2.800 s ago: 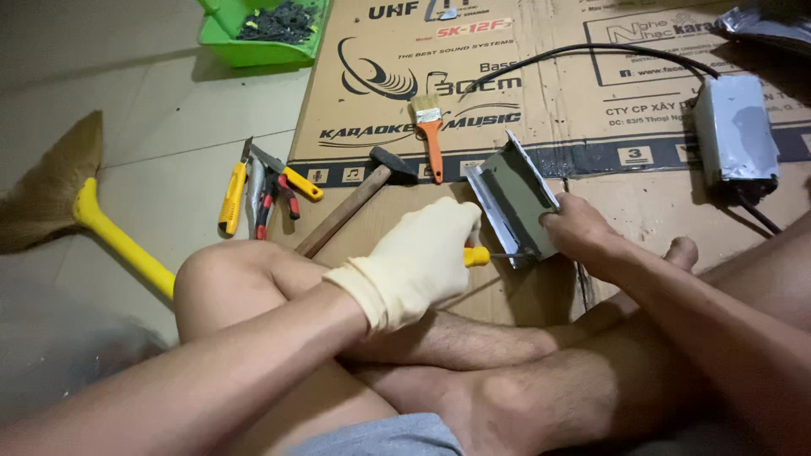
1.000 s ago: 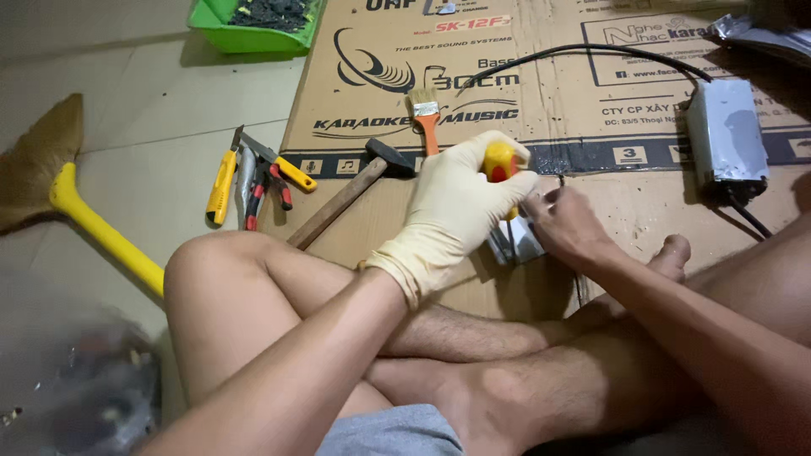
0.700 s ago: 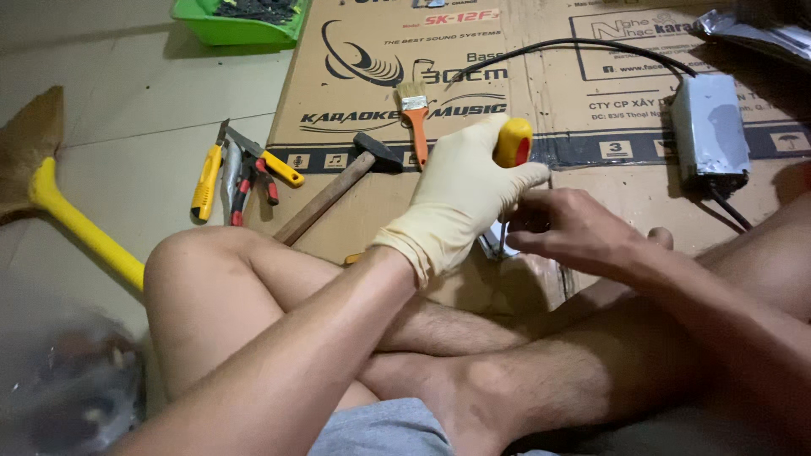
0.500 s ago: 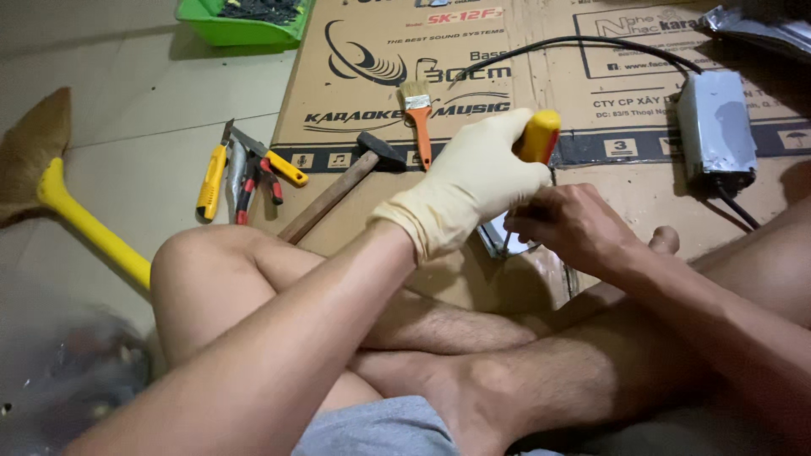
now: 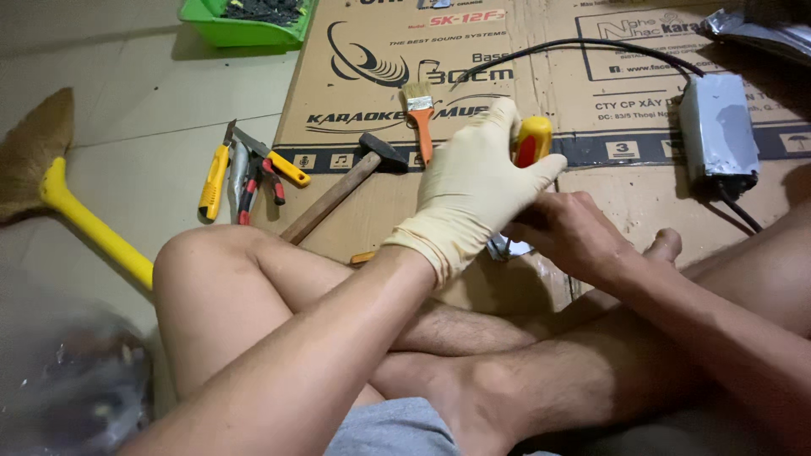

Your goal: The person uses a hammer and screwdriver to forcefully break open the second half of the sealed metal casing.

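Note:
My left hand (image 5: 477, 190), in a cream rubber glove, is wrapped around a screwdriver with a yellow and red handle (image 5: 532, 141), held upright. My bare right hand (image 5: 570, 232) sits just under and right of it, holding a small metal piece (image 5: 505, 247) that is mostly hidden behind the glove. Both hands hover over a flattened cardboard box (image 5: 591, 101) on the floor, above my crossed legs.
On the cardboard lie a small brush with an orange handle (image 5: 420, 118), a wooden-handled hammer (image 5: 342, 186) and a grey metal box with a black cable (image 5: 718, 135). Pliers and cutters (image 5: 245, 169) lie on the tiles. A yellow-handled broom (image 5: 80, 219) and a green tray (image 5: 245, 21) are at left.
My gloved left hand picked the screwdriver up off the cardboard and raised it upright, shifting it right. The bent metal sheet my right hand held is now hidden behind the hands.

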